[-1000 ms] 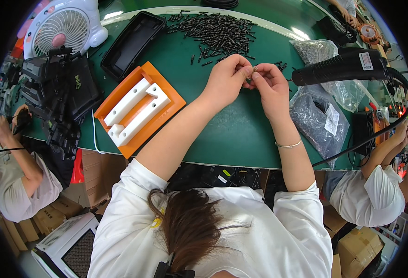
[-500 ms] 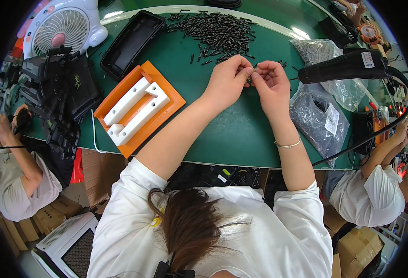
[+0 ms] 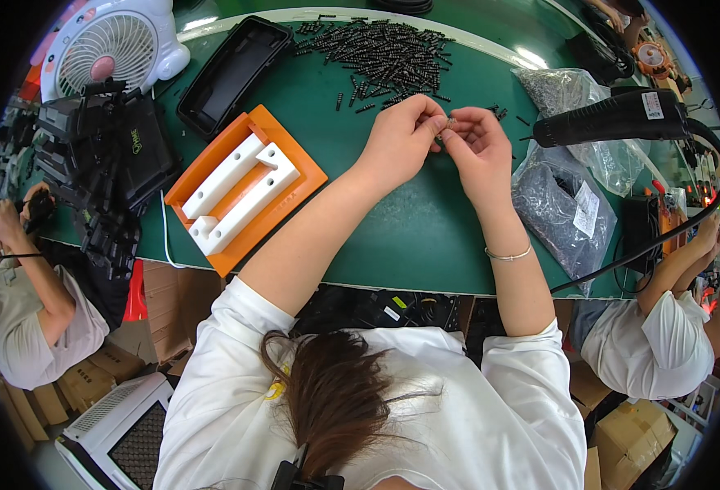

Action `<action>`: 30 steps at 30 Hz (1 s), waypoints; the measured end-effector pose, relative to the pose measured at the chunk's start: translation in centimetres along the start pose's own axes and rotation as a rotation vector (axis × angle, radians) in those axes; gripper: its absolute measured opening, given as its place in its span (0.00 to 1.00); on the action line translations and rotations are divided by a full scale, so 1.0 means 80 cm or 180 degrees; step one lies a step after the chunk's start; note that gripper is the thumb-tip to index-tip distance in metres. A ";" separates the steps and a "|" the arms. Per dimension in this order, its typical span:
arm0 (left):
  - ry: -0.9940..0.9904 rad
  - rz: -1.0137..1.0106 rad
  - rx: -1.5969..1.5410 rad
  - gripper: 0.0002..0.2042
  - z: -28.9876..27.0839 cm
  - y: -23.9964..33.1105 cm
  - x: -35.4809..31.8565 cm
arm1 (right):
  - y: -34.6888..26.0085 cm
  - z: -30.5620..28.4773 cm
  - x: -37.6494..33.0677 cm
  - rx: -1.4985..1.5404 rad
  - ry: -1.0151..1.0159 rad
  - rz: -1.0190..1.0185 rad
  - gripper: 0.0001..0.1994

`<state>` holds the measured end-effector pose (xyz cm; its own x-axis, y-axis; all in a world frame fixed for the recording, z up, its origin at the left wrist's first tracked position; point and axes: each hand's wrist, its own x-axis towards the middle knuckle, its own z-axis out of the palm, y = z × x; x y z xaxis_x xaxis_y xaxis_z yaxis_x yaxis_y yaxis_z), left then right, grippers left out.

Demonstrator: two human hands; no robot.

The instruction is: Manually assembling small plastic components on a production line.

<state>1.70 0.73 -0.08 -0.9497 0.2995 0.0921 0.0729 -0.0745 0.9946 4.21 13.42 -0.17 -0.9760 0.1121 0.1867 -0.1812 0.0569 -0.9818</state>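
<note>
My left hand (image 3: 401, 140) and my right hand (image 3: 482, 155) meet over the green table, fingertips pinched together. Between them sits a small metallic-looking piece (image 3: 450, 123), mostly hidden by the fingers, too small to make out. Just beyond lies a heap of short black ribbed pins (image 3: 388, 57), several scattered singly along its near edge. Left of my forearm rests an orange tray (image 3: 301, 155) carrying white blocks (image 3: 254, 208) with round holes.
An empty black bin (image 3: 233, 77) stands behind the tray, with a white fan (image 3: 106, 57) and black plastic parts (image 3: 102, 155) to its left. On the right are clear bags (image 3: 560, 212) and a black corded tool (image 3: 613, 121). Co-workers sit at both sides.
Both hands stay almost in place, with only slight finger movement. A bit more of the small piece shows between the fingertips.
</note>
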 end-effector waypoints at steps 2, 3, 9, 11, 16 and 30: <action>0.0054 -0.0035 0.0083 0.04 -0.001 0.000 0.000 | -0.002 -0.003 0.000 -0.0123 -0.0110 0.0171 0.09; 0.0047 0.0070 0.0068 0.04 -0.001 0.000 0.000 | -0.003 -0.003 0.000 -0.0280 -0.0099 0.0310 0.07; -0.0053 -0.0130 -0.0269 0.04 -0.004 -0.004 0.004 | -0.004 0.001 -0.003 -0.0211 0.0086 0.0058 0.05; -0.0005 -0.0164 -0.0150 0.04 -0.004 -0.004 0.004 | -0.006 0.001 -0.003 -0.0225 0.0046 0.0082 0.05; -0.0004 -0.0179 0.0132 0.04 -0.004 -0.002 0.002 | -0.005 -0.004 0.000 -0.0291 0.0067 0.0397 0.05; 0.0043 -0.0002 0.0273 0.03 -0.001 0.002 -0.001 | 0.004 -0.007 0.003 0.0129 -0.0003 0.0341 0.04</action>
<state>1.78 0.64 0.06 -0.9536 0.2867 0.0914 0.0977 0.0077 0.9952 4.01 14.02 -0.40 -0.9901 0.1145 0.0807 -0.0807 0.0044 -0.9967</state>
